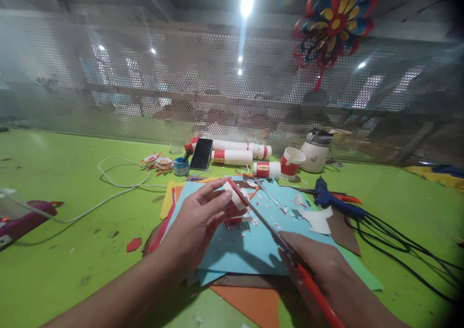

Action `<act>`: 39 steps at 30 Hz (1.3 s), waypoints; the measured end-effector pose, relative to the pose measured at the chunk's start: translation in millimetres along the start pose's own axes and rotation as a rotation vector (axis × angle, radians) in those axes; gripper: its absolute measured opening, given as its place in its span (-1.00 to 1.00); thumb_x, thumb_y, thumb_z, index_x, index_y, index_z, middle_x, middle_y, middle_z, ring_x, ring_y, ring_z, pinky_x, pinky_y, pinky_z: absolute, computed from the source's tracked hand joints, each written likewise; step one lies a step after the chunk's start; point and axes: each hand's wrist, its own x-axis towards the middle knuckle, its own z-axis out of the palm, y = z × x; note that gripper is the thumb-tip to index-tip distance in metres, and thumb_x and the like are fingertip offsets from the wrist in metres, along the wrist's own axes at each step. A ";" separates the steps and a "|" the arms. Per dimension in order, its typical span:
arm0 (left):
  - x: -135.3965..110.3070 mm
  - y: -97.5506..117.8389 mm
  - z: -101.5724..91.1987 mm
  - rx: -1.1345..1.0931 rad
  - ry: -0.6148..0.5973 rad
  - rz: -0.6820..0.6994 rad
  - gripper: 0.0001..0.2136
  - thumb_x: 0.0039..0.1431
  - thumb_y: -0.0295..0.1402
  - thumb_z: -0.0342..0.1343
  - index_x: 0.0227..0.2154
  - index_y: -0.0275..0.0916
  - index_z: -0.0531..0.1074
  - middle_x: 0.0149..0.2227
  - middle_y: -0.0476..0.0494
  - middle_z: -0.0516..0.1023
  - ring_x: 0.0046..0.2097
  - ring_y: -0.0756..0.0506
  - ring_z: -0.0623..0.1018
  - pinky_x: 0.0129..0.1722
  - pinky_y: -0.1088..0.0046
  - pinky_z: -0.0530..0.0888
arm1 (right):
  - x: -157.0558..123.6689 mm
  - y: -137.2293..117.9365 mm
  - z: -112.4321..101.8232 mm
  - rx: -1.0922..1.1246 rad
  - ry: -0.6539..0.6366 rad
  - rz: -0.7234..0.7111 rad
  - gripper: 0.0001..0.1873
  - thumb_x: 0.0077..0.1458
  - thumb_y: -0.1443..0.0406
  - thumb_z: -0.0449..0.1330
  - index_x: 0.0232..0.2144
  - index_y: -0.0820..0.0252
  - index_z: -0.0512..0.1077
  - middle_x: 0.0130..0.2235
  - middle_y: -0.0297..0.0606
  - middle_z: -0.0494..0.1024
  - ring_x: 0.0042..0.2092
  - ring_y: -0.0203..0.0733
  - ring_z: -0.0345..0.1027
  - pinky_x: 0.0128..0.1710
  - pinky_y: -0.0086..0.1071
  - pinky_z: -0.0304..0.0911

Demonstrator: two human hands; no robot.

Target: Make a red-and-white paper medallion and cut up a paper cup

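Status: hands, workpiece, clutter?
Left hand holding red-and-white paper piece. Right hand gripping red-handled metal scissors, blades at piece. White paper scraps on blue paper sheets.

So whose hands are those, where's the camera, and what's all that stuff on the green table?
There's no robot here: each grip is a person's own bare hand. The only picture comes from a camera on that person's head, looking forward and down.

The left hand pinches a small red-and-white piece, which looks like paper. The right hand holds scissors with red handles, and their blades reach up to that piece.

Underneath are sheets of blue paper with little scraps on top, lying on the green table. Farther back are a phone, a blue jar and stacked paper cups. At the right is a blue tool with a black cord, probably a glue gun.
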 end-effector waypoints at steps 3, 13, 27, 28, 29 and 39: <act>-0.8 -0.4 0.0 0.018 0.026 0.001 -0.67 0.06 -0.38 0.21 -0.09 -0.30 0.41 -0.19 -0.24 0.59 -0.20 -0.12 0.58 -0.09 0.27 0.46 | -0.4 0.9 -0.4 -0.023 -0.002 0.006 -0.85 0.15 0.32 0.03 -0.29 0.15 0.40 -0.41 -0.25 0.50 -0.39 -0.19 0.35 -0.39 -0.40 0.25; -2.4 0.4 5.7 0.010 0.057 -0.009 -0.66 0.06 -0.39 0.21 -0.08 -0.32 0.39 -0.21 -0.23 0.60 -0.24 -0.10 0.58 -0.11 0.32 0.48 | -1.3 -0.6 0.6 -0.026 0.009 -0.008 -0.89 0.13 0.35 0.04 -0.33 0.17 0.38 -0.43 -0.28 0.49 -0.41 -0.23 0.32 -0.41 -0.43 0.24; -0.3 -1.3 -0.2 0.094 0.035 0.016 -0.63 0.06 -0.36 0.21 -0.04 -0.30 0.38 -0.19 -0.23 0.56 -0.26 -0.10 0.57 -0.10 0.26 0.44 | 0.0 1.7 1.6 -0.053 0.022 0.005 -0.85 0.11 0.33 0.05 -0.30 0.18 0.41 -0.42 -0.24 0.50 -0.39 -0.18 0.36 -0.36 -0.38 0.28; -0.6 -1.6 0.2 0.099 0.034 0.017 -0.63 0.06 -0.35 0.21 -0.05 -0.30 0.38 -0.19 -0.23 0.57 -0.26 -0.10 0.57 -0.11 0.27 0.44 | 0.2 2.0 1.6 -0.055 0.025 0.005 -0.84 0.11 0.32 0.06 -0.28 0.18 0.42 -0.41 -0.23 0.51 -0.38 -0.17 0.37 -0.36 -0.38 0.29; -0.8 -2.0 0.7 0.100 0.034 0.017 -0.64 0.06 -0.35 0.21 -0.06 -0.30 0.39 -0.20 -0.24 0.56 -0.25 -0.10 0.57 -0.12 0.28 0.45 | 0.4 2.0 1.4 -0.052 0.026 0.007 -0.83 0.12 0.32 0.05 -0.26 0.18 0.42 -0.41 -0.22 0.51 -0.37 -0.16 0.37 -0.35 -0.38 0.29; -1.1 -3.5 0.4 0.100 0.046 0.035 -0.61 0.03 -0.36 0.23 -0.05 -0.28 0.39 -0.22 -0.21 0.55 -0.20 -0.13 0.55 -0.10 0.27 0.43 | -0.3 -2.3 -0.6 0.011 0.020 0.027 -0.85 0.16 0.33 0.02 -0.35 0.17 0.40 -0.43 -0.25 0.52 -0.40 -0.20 0.37 -0.37 -0.39 0.29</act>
